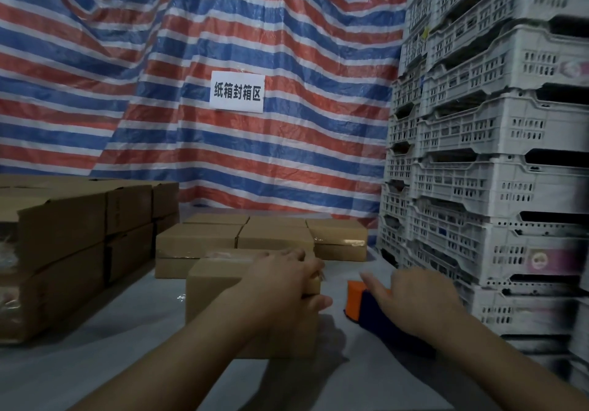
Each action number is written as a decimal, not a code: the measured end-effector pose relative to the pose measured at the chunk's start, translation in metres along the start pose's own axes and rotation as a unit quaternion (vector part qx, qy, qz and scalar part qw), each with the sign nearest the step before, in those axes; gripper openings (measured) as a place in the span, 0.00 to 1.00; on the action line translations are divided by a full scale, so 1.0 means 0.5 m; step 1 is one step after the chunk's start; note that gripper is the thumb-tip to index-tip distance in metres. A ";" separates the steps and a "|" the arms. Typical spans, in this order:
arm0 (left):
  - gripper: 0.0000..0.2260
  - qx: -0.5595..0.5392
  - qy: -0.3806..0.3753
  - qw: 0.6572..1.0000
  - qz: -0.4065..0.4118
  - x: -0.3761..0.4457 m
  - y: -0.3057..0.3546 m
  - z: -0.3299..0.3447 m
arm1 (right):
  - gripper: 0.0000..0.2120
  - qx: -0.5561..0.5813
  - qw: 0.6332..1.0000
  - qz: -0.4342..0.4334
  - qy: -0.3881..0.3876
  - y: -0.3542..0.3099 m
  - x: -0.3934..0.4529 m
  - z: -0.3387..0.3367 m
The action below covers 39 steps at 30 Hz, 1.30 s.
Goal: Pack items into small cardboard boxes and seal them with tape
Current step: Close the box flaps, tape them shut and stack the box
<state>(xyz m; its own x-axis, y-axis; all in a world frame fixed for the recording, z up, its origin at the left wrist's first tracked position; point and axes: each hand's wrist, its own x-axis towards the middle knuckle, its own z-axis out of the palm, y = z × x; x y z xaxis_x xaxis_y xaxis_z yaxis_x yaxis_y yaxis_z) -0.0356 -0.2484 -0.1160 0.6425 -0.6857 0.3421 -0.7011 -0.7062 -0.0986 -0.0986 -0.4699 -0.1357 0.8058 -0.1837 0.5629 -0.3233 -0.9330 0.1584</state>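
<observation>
Here, left hand (280, 283) gripping cardboard box (216, 286), right hand (417, 302) spread

**Surroundings: backdrop, signage, crate stack**

Striped red, white and blue tarpaulin (197, 43) hangs from nine to one o'clock. White paper sign (237, 92) with black Chinese characters fixed at its centre. Grey perforated plastic crates (497, 130) stacked high at three o'clock.
</observation>
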 end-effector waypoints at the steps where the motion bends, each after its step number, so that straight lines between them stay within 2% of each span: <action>1: 0.28 0.001 0.001 1.000 -0.002 0.001 0.000 0.002 | 0.31 0.070 0.997 0.015 0.014 -0.009 0.009 -0.024; 2: 0.28 0.003 0.001 1.000 -0.003 0.003 -0.001 0.004 | 0.30 0.163 0.986 0.028 0.022 -0.022 0.021 -0.048; 3: 0.28 0.005 0.004 1.000 -0.005 0.004 -0.001 0.006 | 0.28 0.280 0.959 0.034 0.017 -0.038 0.033 -0.068; 4: 0.28 0.007 0.007 1.000 -0.006 0.005 -0.002 0.007 | 0.26 0.403 0.914 0.041 -0.004 -0.060 0.048 -0.085; 6: 0.31 0.009 0.009 1.000 -0.010 0.007 -0.006 0.010 | 0.23 0.597 0.796 0.075 -0.069 -0.112 0.077 -0.107; 8: 0.32 0.006 0.012 1.000 -0.009 0.007 -0.008 0.012 | 0.21 0.712 0.680 0.116 -0.129 -0.161 0.094 -0.113; 9: 0.33 0.004 0.016 1.000 -0.008 0.007 -0.008 0.012 | 0.21 0.741 0.644 0.122 -0.148 -0.180 0.096 -0.107; 11: 0.33 -0.004 0.031 0.999 -0.007 0.005 -0.008 0.013 | 0.25 0.772 0.604 0.114 -0.161 -0.209 0.096 -0.084; 13: 0.31 -0.022 0.060 0.998 -0.009 0.000 -0.007 0.014 | 0.20 0.787 0.585 0.106 -0.164 -0.222 0.091 -0.052; 15: 0.30 -0.029 0.082 0.996 -0.003 -0.004 -0.008 0.016 | 0.16 0.811 0.550 0.112 -0.165 -0.228 0.082 -0.029; 17: 0.33 -0.026 0.082 0.996 0.001 -0.006 -0.007 0.017 | 0.19 0.828 0.526 0.123 -0.150 -0.231 0.073 -0.005; 20: 0.39 -0.038 0.055 0.998 -0.001 -0.007 -0.005 0.005 | 0.23 0.837 0.508 0.156 -0.130 -0.235 0.054 0.003; 23: 0.38 -0.170 0.038 0.985 -0.001 -0.014 -0.012 -0.019 | 0.26 0.840 0.493 0.179 -0.141 -0.229 0.036 -0.003; 24: 0.37 -0.235 0.038 0.971 -0.008 -0.019 -0.021 -0.029 | 0.27 0.830 0.504 0.189 -0.149 -0.225 0.029 -0.006; 26: 0.34 -0.326 0.071 0.942 -0.044 -0.044 -0.045 -0.047 | 0.30 0.795 0.558 0.183 -0.151 -0.208 0.008 -0.003; 28: 0.31 -0.333 0.151 0.925 -0.100 -0.078 -0.076 -0.050 | 0.30 0.765 0.609 0.151 -0.141 -0.192 -0.014 0.006; 30: 0.32 -0.337 0.238 0.894 -0.177 -0.116 -0.108 -0.035 | 0.34 0.748 0.635 0.136 -0.139 -0.195 -0.026 -0.003; 31: 0.34 -0.354 0.259 0.871 -0.220 -0.133 -0.122 -0.020 | 0.38 0.737 0.649 0.114 -0.150 -0.196 -0.038 -0.005; 33: 0.37 -0.416 0.239 0.830 -0.284 -0.160 -0.137 0.015 | 0.45 0.707 0.679 0.073 -0.181 -0.204 -0.056 -0.007; 35: 0.30 -0.517 0.201 0.780 -0.290 -0.179 -0.136 0.051 | 0.47 0.695 0.692 0.040 -0.191 -0.218 -0.065 -0.002; 37: 0.24 -0.609 0.178 0.725 -0.269 -0.192 -0.128 0.070 | 0.44 0.691 0.702 0.021 -0.169 -0.230 -0.067 0.010; 39: 0.22 -0.620 0.164 0.723 -0.257 -0.195 -0.128 0.080 | 0.41 0.691 0.705 0.019 -0.160 -0.234 -0.066 0.017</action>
<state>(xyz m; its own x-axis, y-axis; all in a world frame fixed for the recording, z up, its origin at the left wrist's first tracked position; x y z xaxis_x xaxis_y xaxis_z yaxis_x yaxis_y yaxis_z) -0.0411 -0.1431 -0.1804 0.9514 -0.1668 0.2587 -0.2644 -0.0127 0.9643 -0.0831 -0.3574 -0.1798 0.9519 -0.0702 0.2982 0.2656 -0.2965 -0.9174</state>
